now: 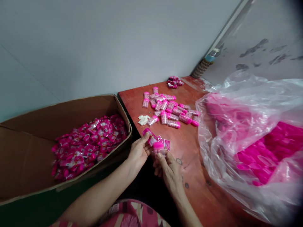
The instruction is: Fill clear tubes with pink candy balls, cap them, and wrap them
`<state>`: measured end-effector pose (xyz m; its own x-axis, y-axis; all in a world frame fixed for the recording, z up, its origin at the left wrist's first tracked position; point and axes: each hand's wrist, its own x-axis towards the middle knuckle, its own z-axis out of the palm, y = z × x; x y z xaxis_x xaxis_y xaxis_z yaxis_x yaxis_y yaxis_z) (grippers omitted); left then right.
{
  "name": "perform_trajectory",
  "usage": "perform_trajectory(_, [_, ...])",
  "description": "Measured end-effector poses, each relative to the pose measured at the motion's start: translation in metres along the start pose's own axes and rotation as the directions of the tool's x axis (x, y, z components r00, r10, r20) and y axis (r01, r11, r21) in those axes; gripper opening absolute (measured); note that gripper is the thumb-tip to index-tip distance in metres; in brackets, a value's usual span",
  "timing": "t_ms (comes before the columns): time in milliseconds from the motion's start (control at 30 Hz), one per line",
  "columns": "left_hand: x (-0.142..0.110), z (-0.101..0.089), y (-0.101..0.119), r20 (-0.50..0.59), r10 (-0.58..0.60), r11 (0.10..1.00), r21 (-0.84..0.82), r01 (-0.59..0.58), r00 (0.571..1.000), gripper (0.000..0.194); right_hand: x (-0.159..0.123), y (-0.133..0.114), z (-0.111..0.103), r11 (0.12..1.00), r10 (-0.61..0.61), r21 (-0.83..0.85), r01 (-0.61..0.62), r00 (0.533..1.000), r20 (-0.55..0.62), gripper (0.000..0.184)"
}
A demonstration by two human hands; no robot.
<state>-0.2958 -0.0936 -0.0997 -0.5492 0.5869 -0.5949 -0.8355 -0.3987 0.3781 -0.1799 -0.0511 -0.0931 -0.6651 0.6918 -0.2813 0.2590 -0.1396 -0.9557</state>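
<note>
My left hand (139, 151) pinches a pink printed sachet (149, 136) between thumb and fingers. In my right hand (169, 170) is a small clear bottle with a pink cap (158, 145), gripped near the table's front edge. Another pink printed packet (167, 144) shows just behind the cap, partly covered by it; which hand bears it I cannot tell. Beyond my hands, several small clear bottles with pink caps and pale round beads or candies inside (163, 117) lie scattered on the reddish-brown table (189, 154).
To the left stands an open cardboard box (26, 160) holding a heap of pink packets (87, 145). A large clear plastic bag (213, 151) of pink plastic parts (258, 157) covers the table's right side. Pink packets (174, 82), a white scrap (143, 119) and a patterned bottle (203, 67) sit farther back.
</note>
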Motion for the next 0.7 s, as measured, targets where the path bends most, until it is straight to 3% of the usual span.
perform_trajectory(300, [-0.003, 0.002, -0.012, 0.044, 0.006, 0.997, 0.072, -0.009, 0.999, 0.019, -0.004, 0.006, -0.004, 0.994, -0.015, 0.110, 0.010, 0.999, 0.047, 0.029])
perform_trajectory(467, [-0.007, 0.005, -0.011, 0.190, 0.023, 0.983, 0.175, -0.057, 0.982, 0.030, -0.001, 0.010, -0.006, 0.976, -0.004, 0.213, -0.032, 0.986, 0.167, 0.029])
perform_trajectory(567, [-0.008, 0.004, -0.009, 0.307, -0.004, 0.964, 0.254, -0.078, 0.952, 0.032, -0.001, 0.013, -0.007, 0.990, -0.052, 0.132, 0.045, 0.997, 0.056, 0.027])
perform_trajectory(700, [-0.008, 0.002, -0.011, 0.356, -0.064, 0.926, 0.369, -0.078, 0.932, 0.029, -0.002, 0.016, -0.007, 0.992, -0.126, -0.023, 0.125, 0.991, -0.043, 0.025])
